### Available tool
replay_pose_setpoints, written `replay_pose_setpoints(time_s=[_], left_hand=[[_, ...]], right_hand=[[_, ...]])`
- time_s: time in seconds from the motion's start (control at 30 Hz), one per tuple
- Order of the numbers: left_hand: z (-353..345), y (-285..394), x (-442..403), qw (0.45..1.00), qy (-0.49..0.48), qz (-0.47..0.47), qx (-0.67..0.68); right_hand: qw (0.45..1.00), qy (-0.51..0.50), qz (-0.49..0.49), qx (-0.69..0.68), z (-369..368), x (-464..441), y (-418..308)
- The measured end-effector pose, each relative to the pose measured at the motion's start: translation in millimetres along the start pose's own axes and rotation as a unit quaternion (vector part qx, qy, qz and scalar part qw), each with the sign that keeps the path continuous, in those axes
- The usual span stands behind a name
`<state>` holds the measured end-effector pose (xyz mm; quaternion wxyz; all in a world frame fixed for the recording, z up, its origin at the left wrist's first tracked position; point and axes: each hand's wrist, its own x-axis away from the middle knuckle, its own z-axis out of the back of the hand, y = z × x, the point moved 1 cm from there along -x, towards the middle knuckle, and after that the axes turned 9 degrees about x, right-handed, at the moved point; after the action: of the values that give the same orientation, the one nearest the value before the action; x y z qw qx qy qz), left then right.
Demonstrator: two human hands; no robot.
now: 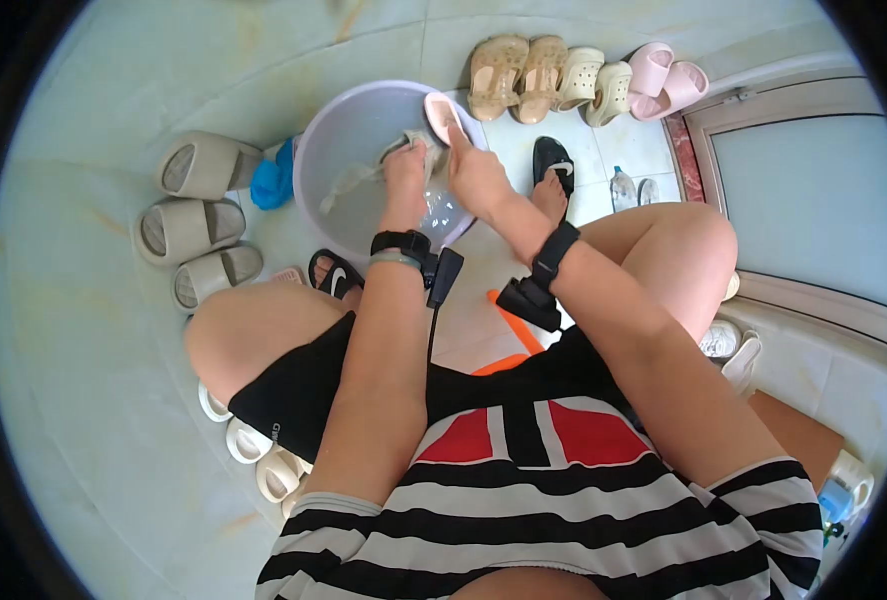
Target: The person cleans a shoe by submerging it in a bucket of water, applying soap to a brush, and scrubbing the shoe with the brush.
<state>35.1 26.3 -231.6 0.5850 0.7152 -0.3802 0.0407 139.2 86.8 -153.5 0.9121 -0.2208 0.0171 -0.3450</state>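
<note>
A pale lavender basin (309,205) holding water stands on the floor between my feet. My left hand (405,180) is inside it, fingers closed on a wet, pale greyish item (432,150). Limp whitish strips trail from that item to the left in the water; its exact kind is not clear. My right hand (479,183) is at the basin's right side, wrapped around the handle of a pink brush (443,117). The oval head of the brush points up and left, close beside the greyish item. Its bristle side is hidden from me.
Beige slippers (186,228) and a blue bundle (273,182) are left of the basin. Brown clogs (497,78), cream clogs (611,92) and pink slippers (672,85) line the back wall. A glass-panelled door (804,190) stands right. Orange stool-like parts (509,330) show below me.
</note>
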Motion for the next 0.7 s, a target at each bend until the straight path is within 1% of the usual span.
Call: replay_pose_setpoints(time_s=[0.07, 0.1, 0.17, 0.2, 0.23, 0.27, 0.3, 0.37, 0.4, 0.47, 0.5, 0.57, 0.6, 0.67, 0.7], left_hand=[[6.7, 7.9, -6.9, 0.997, -0.046, 0.036, 0.056], [3.2, 14.0, -5.4, 0.997, -0.048, 0.032, 0.059], [-3.0, 19.7, 3.2, 0.982, -0.048, 0.064, 0.173], [-4.8, 15.5, 3.3, 0.981, -0.048, 0.067, 0.173], [-4.3, 10.3, 4.4, 0.992, -0.041, 0.045, 0.115], [-2.0, 7.2, 5.1, 0.998, -0.036, 0.021, 0.053], [-0.4, 8.5, 6.3, 0.998, -0.037, 0.020, 0.047], [0.0, 16.1, 10.4, 0.993, -0.111, 0.000, 0.028], [-1.6, 18.9, 10.0, 0.993, -0.113, -0.004, 0.028], [-4.4, 17.7, 14.4, 0.985, -0.141, -0.076, -0.071], [-2.8, 12.2, 17.2, 0.986, -0.133, -0.078, -0.067], [-0.1, -0.6, 20.8, 0.966, -0.155, -0.137, -0.155], [1.8, -9.1, 21.3, 0.967, -0.144, -0.139, -0.155], [3.1, -24.5, 27.0, 0.963, -0.137, -0.184, -0.144], [1.5, -26.2, 34.4, 0.963, -0.134, -0.202, -0.118]], right_hand=[[1.000, 0.013, 0.015, -0.012, 0.0, 13.5, -9.3], [1.000, -0.018, 0.023, 0.001, 4.7, 36.4, -18.7], [1.000, -0.013, 0.026, 0.001, 2.4, 45.7, -18.7], [1.000, -0.011, 0.029, -0.002, -0.3, 49.3, -16.2], [1.000, 0.008, 0.024, 0.013, 0.4, 31.6, -8.0], [1.000, 0.007, 0.020, 0.009, 0.7, 14.2, -1.6], [1.000, 0.012, 0.002, -0.004, 7.5, -4.6, 0.5], [0.999, 0.021, -0.015, -0.019, 14.0, -15.1, 2.0], [0.999, 0.024, -0.023, -0.031, 16.8, -17.7, 3.4], [0.999, 0.023, -0.024, -0.040, 21.9, -17.5, 9.5], [0.999, 0.007, -0.014, -0.028, 28.4, -12.2, 12.2], [0.999, -0.044, 0.001, -0.014, 47.9, -10.0, 15.1], [0.995, -0.093, -0.023, -0.016, 57.5, -12.4, 15.5], [0.994, -0.106, 0.016, -0.029, 67.5, -15.6, 16.9], [0.993, -0.111, 0.024, -0.031, 69.3, -16.4, 12.8]])
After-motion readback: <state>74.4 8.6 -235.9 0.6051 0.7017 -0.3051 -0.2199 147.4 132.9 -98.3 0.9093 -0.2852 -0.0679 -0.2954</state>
